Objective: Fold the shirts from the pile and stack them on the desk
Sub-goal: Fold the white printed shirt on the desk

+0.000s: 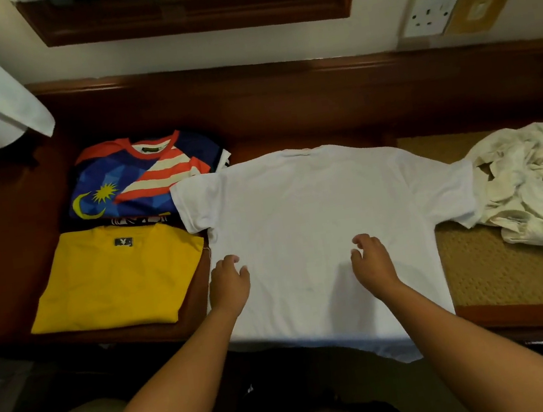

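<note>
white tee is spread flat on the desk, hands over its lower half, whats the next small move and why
Probably take the left sleeve and fold it inward. The white cotton t-shirt already lies flat and unfolded, the left hand and right hand hover open, and that sleeve overlaps the folded flag-print shirt.

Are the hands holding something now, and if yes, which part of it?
Nothing is held. The left hand and right hand are open, fingers curled, over the lower part of the white shirt.
</note>
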Tool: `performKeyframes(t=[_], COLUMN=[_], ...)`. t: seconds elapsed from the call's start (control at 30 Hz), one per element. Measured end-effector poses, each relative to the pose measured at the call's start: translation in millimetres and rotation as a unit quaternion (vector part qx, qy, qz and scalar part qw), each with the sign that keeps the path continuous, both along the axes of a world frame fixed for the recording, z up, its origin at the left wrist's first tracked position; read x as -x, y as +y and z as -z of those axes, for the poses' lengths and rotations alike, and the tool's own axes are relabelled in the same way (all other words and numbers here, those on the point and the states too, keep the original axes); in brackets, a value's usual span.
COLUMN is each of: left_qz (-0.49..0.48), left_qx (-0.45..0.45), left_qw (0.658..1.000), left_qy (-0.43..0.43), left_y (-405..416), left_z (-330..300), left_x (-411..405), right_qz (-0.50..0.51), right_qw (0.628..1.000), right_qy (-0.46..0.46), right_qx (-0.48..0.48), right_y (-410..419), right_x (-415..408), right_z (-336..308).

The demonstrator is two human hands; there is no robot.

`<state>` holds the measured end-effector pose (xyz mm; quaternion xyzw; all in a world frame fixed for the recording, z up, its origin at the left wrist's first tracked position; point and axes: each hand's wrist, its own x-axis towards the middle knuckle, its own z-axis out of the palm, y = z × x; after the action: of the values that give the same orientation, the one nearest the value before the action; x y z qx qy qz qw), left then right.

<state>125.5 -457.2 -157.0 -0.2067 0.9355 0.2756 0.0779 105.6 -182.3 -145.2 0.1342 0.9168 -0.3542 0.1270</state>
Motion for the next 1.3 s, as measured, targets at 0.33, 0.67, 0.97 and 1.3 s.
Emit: performKeyframes(t=[0.33, 0.67, 0.97, 1.3], left_qz=[-0.309, -0.307, -0.302, -0.08], left_qx=[-0.178, -0.144, -0.352, -0.178], left_qw=[0.933, 0.935, 0.874, 0.974], left_qy=[0.051, 0.103, 0.144, 0.116], left_y=[-80.4, -103.0, -106.8, -66.3], left_z=[15.1, 49.3, 14.6, 3.7], left_x=[114.1, 128.1, 123.3, 132.0], right_qz=[-0.172, -0.421, -0.43, -0.356], right_qw=[0.985, 0.895, 0.899, 0.893], right_qy=[0.026, 0.135, 0.076, -0.023], right_qx=[-0.02, -0.059, 0.032, 0.273], right_y=[-155.4, -308.7, -331.9, -227.1], right_x=[147.8, 240.5, 275.9, 287.8], right_z=[3.8, 29.4, 9.8, -35.2])
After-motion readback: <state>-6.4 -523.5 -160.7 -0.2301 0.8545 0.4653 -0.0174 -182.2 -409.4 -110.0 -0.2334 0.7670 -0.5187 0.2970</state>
